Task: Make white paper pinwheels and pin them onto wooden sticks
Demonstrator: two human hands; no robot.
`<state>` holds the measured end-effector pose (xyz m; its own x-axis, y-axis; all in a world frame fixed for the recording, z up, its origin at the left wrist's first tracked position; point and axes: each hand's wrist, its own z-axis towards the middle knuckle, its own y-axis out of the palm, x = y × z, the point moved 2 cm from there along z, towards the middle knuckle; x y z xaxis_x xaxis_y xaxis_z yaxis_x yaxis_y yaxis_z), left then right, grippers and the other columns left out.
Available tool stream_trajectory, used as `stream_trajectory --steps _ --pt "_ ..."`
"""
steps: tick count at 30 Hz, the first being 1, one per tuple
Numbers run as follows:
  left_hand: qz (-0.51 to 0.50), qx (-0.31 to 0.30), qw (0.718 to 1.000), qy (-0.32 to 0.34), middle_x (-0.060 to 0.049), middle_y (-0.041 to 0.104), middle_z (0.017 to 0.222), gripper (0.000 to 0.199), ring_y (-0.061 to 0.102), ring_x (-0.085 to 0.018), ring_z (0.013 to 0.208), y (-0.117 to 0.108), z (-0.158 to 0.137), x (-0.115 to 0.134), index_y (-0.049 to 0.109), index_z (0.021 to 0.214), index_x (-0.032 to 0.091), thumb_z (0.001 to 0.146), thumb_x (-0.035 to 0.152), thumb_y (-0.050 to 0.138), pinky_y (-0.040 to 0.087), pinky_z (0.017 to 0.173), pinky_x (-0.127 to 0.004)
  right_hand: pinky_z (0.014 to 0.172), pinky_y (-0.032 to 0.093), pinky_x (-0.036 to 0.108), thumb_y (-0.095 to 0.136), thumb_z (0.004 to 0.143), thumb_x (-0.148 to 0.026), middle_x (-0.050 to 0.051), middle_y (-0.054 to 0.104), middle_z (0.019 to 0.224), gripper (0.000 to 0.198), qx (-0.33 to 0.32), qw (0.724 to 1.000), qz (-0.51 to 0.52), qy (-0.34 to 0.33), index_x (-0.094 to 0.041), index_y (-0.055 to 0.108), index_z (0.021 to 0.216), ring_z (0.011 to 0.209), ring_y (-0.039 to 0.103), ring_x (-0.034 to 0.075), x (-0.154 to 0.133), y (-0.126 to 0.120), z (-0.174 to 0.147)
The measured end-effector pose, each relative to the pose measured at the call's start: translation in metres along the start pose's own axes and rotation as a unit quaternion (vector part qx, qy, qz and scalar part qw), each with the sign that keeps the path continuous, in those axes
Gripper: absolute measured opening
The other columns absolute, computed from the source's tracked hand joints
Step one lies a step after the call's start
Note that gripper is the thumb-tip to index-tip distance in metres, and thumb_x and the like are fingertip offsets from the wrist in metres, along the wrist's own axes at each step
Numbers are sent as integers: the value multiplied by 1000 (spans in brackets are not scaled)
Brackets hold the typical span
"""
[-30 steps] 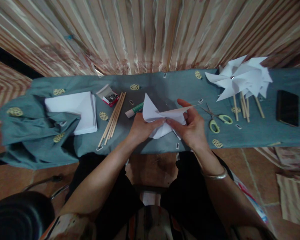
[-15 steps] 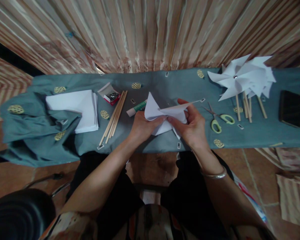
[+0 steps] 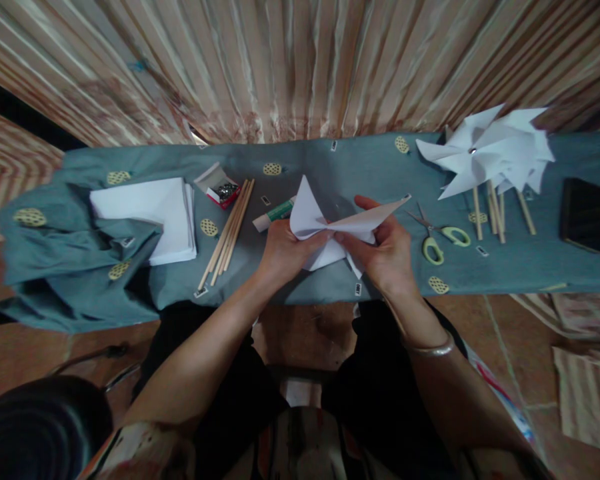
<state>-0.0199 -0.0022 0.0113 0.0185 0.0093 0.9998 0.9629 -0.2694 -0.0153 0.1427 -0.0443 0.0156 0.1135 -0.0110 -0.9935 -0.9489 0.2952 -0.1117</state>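
Between my hands is a white paper pinwheel point(image 3: 307, 212) without a stick, its corners bent in toward the middle. My left hand point(image 3: 285, 252) is closed on its left side, the thumb pressing near the centre. My right hand point(image 3: 387, 257) grips the right side, thumb also at the centre, with fingers behind the paper. The two thumb tips almost meet. What lies under the thumbs is hidden. Just behind my left hand lies a glue stick point(image 3: 274, 215). To the right of my right hand are scissors point(image 3: 433, 235) with green handles, blades apart.
Several wooden sticks point(image 3: 229, 233) lie left of my hands, beside an open small box point(image 3: 221, 187) of metal pins. Farther left is a stack of white paper point(image 3: 175, 223), partly under bunched cloth. Finished pinwheels point(image 3: 485, 153) and a black phone point(image 3: 583, 215) lie at the right.
The paper's right flap has tilted so more of its face shows, and the left point stands slightly higher. Both hands keep their hold in nearly the same place.
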Motion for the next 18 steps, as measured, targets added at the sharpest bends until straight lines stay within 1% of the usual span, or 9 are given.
stream_trajectory --steps 5,10,14,18 --pt "-14 -3 1000 -14 -5 77 81 23 71 -19 75 2 1 -2 76 84 15 72 35 81 57 69 -30 73 65 41 87 65 -42 1 77 92 63 -12 1000 11 7 -27 61 121 82 74 25 3 0 0" --pt "-24 5 1000 -10 -4 77 81 21 69 -18 74 3 0 -2 76 82 15 71 33 80 57 68 -29 76 64 43 84 69 -43 1 75 93 61 -25 1000 -2 0 -28 61 122 87 73 26 3 -1 0" --pt "-7 12 1000 -15 -4 77 77 20 68 -18 71 3 -1 -2 76 78 15 71 33 80 56 65 -28 73 64 42 84 68 -42 2 74 90 60 -16 1000 -7 0 -23 62 120 84 73 25 2 -2 -1" --pt "17 19 1000 -14 -4 77 78 18 70 -19 73 2 0 -2 76 81 15 73 31 79 55 68 -28 68 64 39 85 66 -43 2 74 88 56 -1 1000 -10 -4 -24 64 114 80 72 23 3 0 0"
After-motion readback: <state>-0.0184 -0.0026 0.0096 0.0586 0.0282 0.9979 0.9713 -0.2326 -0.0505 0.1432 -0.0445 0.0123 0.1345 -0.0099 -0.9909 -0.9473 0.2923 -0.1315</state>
